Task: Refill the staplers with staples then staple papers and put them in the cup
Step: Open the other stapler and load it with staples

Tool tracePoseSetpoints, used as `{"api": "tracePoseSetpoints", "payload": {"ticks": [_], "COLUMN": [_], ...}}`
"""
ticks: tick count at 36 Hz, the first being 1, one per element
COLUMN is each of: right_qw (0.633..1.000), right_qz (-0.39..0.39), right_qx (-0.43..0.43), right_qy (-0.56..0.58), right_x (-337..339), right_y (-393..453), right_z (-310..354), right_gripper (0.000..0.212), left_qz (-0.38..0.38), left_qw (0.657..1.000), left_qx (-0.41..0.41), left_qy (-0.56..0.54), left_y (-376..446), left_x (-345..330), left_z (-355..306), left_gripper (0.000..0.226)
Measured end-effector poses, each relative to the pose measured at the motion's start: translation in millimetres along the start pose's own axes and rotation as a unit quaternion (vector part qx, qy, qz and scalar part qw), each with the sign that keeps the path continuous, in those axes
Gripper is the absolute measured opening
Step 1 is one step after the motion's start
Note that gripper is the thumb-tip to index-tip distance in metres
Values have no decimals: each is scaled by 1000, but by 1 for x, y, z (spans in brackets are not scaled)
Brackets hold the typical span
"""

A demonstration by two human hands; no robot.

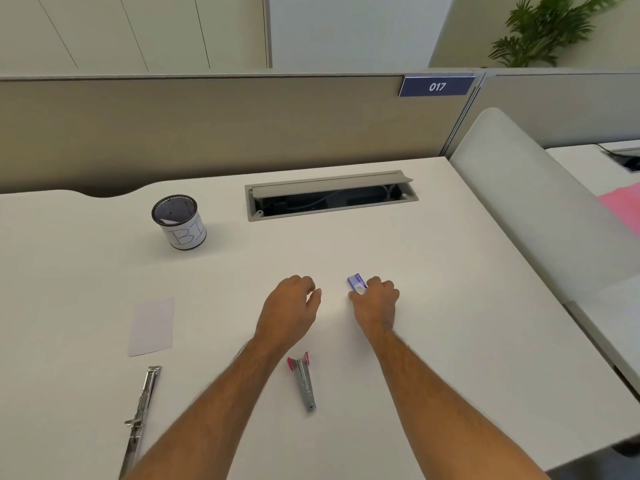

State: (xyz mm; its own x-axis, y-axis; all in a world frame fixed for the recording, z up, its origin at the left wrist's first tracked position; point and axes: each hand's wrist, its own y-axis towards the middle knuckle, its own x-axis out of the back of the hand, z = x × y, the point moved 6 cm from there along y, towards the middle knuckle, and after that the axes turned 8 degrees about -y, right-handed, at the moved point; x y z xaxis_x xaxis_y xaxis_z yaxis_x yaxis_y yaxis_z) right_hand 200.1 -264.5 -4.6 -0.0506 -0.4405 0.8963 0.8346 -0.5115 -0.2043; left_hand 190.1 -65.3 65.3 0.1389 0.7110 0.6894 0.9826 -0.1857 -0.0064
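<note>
My right hand [377, 299] grips a small blue-and-white staple box [356, 282] on the white desk, fingers curled over its near end. My left hand [291, 306] hovers a little to the left of it, fingers loosely curled and holding nothing. A small red and grey stapler [303, 379] lies between my forearms. A long metal stapler [142, 410], swung open, lies at the near left. A small sheet of paper [151, 326] lies beyond it. The mesh cup [179, 221] with a white label stands at the far left, a slip of paper inside.
An open cable tray [329, 195] is set into the desk at the back. A beige partition [207, 126] closes the far side. A white curved divider [526, 202] borders the desk on the right, with something pink [623, 206] past it.
</note>
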Motion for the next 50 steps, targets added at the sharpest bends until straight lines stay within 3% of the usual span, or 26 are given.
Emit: {"api": "tracePoseSetpoints", "payload": {"ticks": [6,12,21,27,39,45,50], "right_qw": [1000,992,977,962,938,928,924], "right_qz": [-11,-26,-28,-11,65,85,71], "right_qx": [28,69,143,191,220,202,183], "right_qy": [7,98,156,196,259,301,328], "right_x": [-2,4,3,-5,-45,-67,-73], "right_y": [3,-10,-74,-123,-205,-238,-255], "right_z": [-5,5,54,88,153,171,178], "right_gripper": [29,20,22,17,9,31,33], "left_qz": [0,-27,-62,-100,-138,-156,-161], "left_qw": [1000,993,980,924,873,832,810], "left_qx": [10,75,118,166,192,199,200], "left_qy": [-10,-92,-146,-328,-427,-493,-527], "left_y": [6,3,-10,-36,-96,-118,-129], "left_x": [-6,-4,16,52,116,142,158], "left_z": [-2,11,31,61,128,158,169], "left_gripper": [26,29,28,22,22,21,15]}}
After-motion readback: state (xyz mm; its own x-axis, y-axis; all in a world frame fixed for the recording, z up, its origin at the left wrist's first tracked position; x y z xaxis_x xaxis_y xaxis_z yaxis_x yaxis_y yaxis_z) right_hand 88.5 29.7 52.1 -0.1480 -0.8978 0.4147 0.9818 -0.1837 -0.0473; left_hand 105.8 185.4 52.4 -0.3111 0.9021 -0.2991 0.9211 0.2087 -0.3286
